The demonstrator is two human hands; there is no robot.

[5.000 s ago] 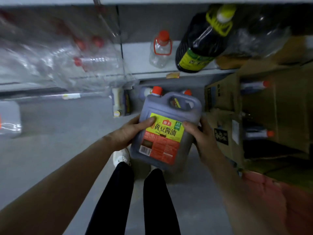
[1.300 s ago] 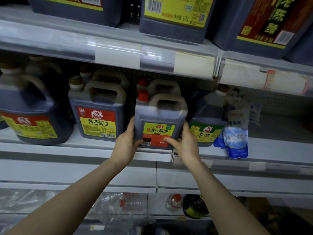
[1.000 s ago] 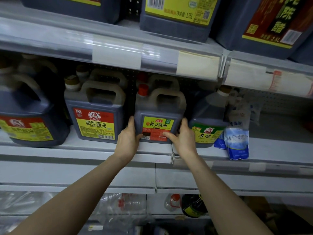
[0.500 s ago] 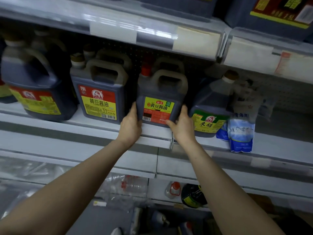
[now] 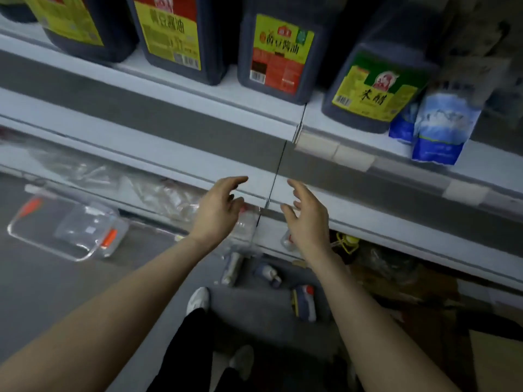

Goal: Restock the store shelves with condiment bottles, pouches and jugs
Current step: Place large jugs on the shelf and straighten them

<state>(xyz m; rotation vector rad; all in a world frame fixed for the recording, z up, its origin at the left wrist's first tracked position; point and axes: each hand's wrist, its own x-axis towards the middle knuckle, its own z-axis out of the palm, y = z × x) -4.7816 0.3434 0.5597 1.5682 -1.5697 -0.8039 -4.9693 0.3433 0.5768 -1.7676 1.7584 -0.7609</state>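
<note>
Both hands are now empty. The left hand [image 5: 218,210] and right hand [image 5: 307,219] are held apart with fingers loosely spread, below the shelf [image 5: 215,93], and nothing is touched by either. Half a second ago the jug [image 5: 278,52] was gripped at both lower corners. It is now released and stands upright at the shelf front, between a larger jug [image 5: 169,32] and the vinegar jug [image 5: 373,91]. One unit is thereby judged restocked. As the view is now tipped down toward bottles [image 5: 304,302] lying on the floor, the next pick is probably to be made there.

On the jug a yellow band over a red panel is shown, with a barcode at lower left. The characters are blurred but can be read as 黄豆酱油, while the small red logo above them cannot be read. The same four characters are carried by the larger jug. 米醋 is printed plainly on the vinegar jug's green-and-yellow label. Writing on the blue pouches [image 5: 441,128] cannot be made out.
</note>
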